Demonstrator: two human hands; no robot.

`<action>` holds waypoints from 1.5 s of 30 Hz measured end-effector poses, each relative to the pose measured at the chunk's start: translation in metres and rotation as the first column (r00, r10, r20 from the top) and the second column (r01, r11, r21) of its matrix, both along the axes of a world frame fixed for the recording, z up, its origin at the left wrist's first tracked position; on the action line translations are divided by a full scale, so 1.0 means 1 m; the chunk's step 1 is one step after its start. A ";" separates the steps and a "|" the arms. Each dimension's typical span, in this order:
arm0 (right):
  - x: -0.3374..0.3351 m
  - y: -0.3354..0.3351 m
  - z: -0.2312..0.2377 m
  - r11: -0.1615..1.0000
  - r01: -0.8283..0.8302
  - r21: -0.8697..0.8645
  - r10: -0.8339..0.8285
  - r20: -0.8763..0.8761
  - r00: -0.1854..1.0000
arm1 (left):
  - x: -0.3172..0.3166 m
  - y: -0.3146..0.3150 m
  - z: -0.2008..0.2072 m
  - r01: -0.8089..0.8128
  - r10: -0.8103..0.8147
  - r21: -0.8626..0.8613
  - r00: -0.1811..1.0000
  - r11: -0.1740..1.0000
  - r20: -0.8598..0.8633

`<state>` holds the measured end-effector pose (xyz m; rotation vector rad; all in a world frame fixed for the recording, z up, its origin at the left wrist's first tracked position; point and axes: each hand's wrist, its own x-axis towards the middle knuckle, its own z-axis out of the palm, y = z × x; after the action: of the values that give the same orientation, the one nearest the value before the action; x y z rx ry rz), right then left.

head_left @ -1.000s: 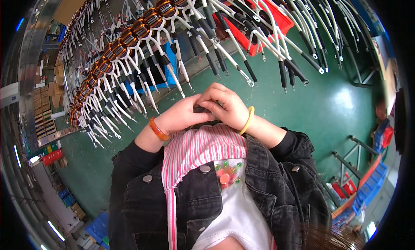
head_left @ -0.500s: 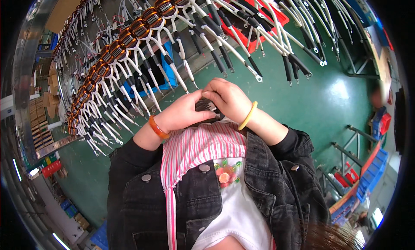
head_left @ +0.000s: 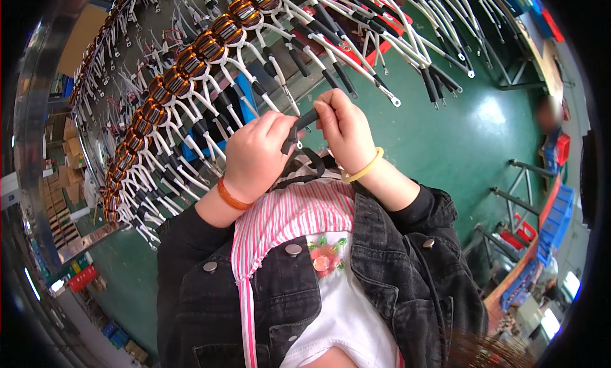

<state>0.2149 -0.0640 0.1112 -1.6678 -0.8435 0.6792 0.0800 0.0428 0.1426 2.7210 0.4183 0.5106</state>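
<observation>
In the head view, the person's two hands meet in front of the chest, over the green floor (head_left: 439,152). The left hand (head_left: 258,155) is closed in a pinch on a short black tube (head_left: 306,120), with thumb and fingertips near its lower left end, and the right hand (head_left: 347,126) grips the upper right end between thumb and bent fingers. The tube lies tilted between them, rising toward the right hand. Just below it, beside the left fingertips, a small metal ring end (head_left: 299,144) shows next to another dark piece; whether that piece is joined to the tube cannot be told. An orange-brown bracelet (head_left: 231,195) circles the left wrist and a yellow bangle (head_left: 365,166) the right. Beneath the hands is a pink-and-white striped apron (head_left: 299,209), worn over a dark denim jacket (head_left: 398,260) and a white shirt (head_left: 340,311) with a flower on it. Beyond the hands, a curving row of copper coils (head_left: 192,61) runs from the upper middle down to the left, with white wires (head_left: 210,142) fanning toward the person, many with black sleeves and metal tips. A blue bin (head_left: 246,97) and a red bin (head_left: 400,31) show partly behind the wires. Wooden pallets (head_left: 56,209) lie at the far left, and blue crates (head_left: 555,225) stand at the right, near a metal frame (head_left: 527,193).
</observation>
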 end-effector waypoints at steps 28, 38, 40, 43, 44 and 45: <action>-0.023 0.004 -0.019 0.910 -0.006 0.415 0.273 -0.589 0.761 | -0.011 0.022 0.001 -0.163 -0.023 -0.986 0.986 0.021 -0.164; -0.023 0.005 -0.032 0.949 0.030 0.313 0.120 -0.449 0.885 | -0.001 0.028 -0.010 -0.075 -0.035 -0.793 0.992 0.605 -0.120; -0.018 0.007 -0.028 0.951 0.152 0.270 0.045 -0.606 0.794 | 0.006 0.046 -0.007 0.076 -0.116 -0.603 0.993 0.794 -0.028; -0.005 0.006 -0.033 0.953 0.156 0.259 0.055 -0.655 0.754 | 0.024 0.078 -0.006 0.033 -0.042 -0.190 0.998 0.981 -0.041; -0.003 0.006 -0.034 0.981 0.064 0.183 0.075 -0.665 0.743 | 0.030 0.087 -0.008 0.036 -0.041 -0.112 0.998 0.993 -0.040; -0.001 0.006 -0.037 0.994 -0.026 0.104 0.089 -0.676 0.732 | 0.037 0.093 -0.012 0.081 -0.085 -0.061 0.994 0.995 -0.068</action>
<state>0.2138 -0.0578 0.0740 -1.1644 -0.3753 1.1871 0.1168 0.1358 0.1310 2.6933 0.3309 0.3760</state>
